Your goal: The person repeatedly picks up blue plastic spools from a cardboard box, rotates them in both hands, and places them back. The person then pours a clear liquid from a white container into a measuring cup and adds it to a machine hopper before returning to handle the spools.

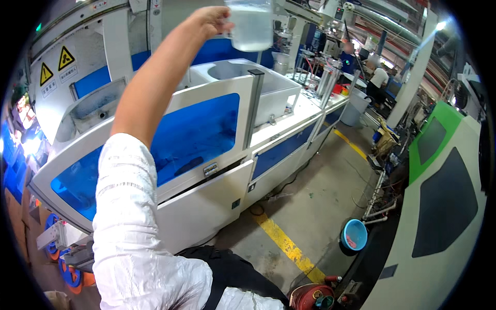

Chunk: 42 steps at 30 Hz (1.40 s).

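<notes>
My left arm, in a white sleeve pushed up to the elbow, stretches up and forward past the white machine. At the top of the view my left hand (210,20) is closed around the side of a see-through plastic jug (251,28). Cloudy whitish liquid fills much of the jug, whose rim is cut off by the upper edge. It hangs roughly upright above a white tub with a round opening (281,82) on the machine. My right hand is out of view; only a bit of white cloth shows at the lower edge.
The white machine (206,206) has blue windows (199,135) and a grey post (254,108). A green and cream machine (444,170) stands at right. On the floor are a blue basin (354,235), a red container (312,297) and a yellow line (281,240). People (378,77) are farther back.
</notes>
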Available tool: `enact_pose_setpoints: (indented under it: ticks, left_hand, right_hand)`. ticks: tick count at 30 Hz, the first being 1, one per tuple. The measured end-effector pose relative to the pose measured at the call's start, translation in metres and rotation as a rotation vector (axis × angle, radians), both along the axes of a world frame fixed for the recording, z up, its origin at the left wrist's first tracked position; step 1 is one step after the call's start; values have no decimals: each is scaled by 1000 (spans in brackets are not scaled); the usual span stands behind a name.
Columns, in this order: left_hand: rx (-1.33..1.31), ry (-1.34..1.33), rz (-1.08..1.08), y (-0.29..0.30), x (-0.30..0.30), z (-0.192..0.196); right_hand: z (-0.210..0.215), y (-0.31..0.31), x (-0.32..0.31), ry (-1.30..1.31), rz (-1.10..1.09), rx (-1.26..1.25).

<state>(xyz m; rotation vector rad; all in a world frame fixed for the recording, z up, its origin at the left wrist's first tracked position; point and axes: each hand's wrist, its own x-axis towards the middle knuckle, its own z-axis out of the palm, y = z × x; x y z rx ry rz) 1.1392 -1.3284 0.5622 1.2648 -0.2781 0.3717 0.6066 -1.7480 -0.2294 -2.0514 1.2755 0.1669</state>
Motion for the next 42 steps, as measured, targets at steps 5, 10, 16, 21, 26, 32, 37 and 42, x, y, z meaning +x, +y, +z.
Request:
enact_pose_setpoints:
  ticks: [5,10,16,21,26,32,37,42]
  left_hand:
    - [299,50,378,107,39,5]
    - [490,403,565,168,61,-17]
    - [549,734,617,234,119,-51]
    - [441,746,513,236,146,-75]
    - [347,791,607,268,169,-64]
    - [279,594,500,201,148,-20]
    - [138,453,542,136,146,16]
    - [99,378,431,140,189,43]
  right_hand:
    - [17,-10,65,65,26,91]
    - [39,-35,116,-147,203,84]
    - [7,-32,137,-87,307,34]
    - [12,-35,162,-3,285,17]
    - [4,-30,205,66,362,18]
    - [63,-25,275,-44,431,19]
    - [92,-13,338,-231,460,99]
    - [5,-49,369,-210,704,-24]
